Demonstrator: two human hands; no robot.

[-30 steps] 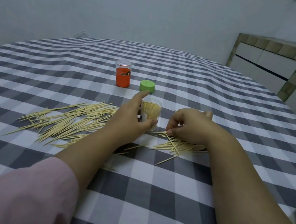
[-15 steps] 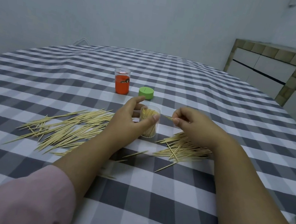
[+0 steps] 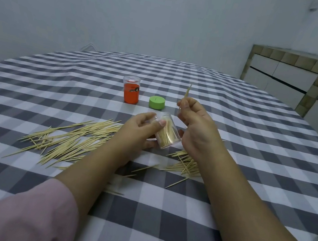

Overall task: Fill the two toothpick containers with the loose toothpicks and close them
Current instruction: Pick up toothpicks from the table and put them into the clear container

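From my seat I see the left hand [image 3: 139,129] with its grip wrapped around a clear container [image 3: 167,133], thumb pressed on the near side and fingers curled behind it. The container is lifted off the table [image 3: 254,138] and tilted, its top leaning away toward the left and its base pointing down toward the right, and it is packed with toothpicks. It has no lid on.

The right hand [image 3: 196,126] sits just beside the container, raised above the table. Its grip is pinched on a single toothpick [image 3: 186,95], held between thumb and fingertips, the stick pointing up and slightly right above the knuckles. Whether more than one stick is in that pinch I cannot tell.

A green lid [image 3: 157,102] lies flat on the checked cloth a little beyond both hands. Just left of it stands the second container [image 3: 131,89], upright, clear at the top with an orange label around the body; whether it carries a cap is hard to judge from here.

Loose toothpicks are in two patches. The big pile [image 3: 68,140] spreads across the cloth left of the left forearm, mostly lying in one slanted direction. A smaller pile [image 3: 185,164] lies under and near the right wrist, with a few strays [image 3: 144,167] between the two forearms.

Both forearms come in from the bottom edge, pink sleeves [image 3: 22,215] pushed up. At the far right stands a tiled counter [image 3: 304,80] against the wall
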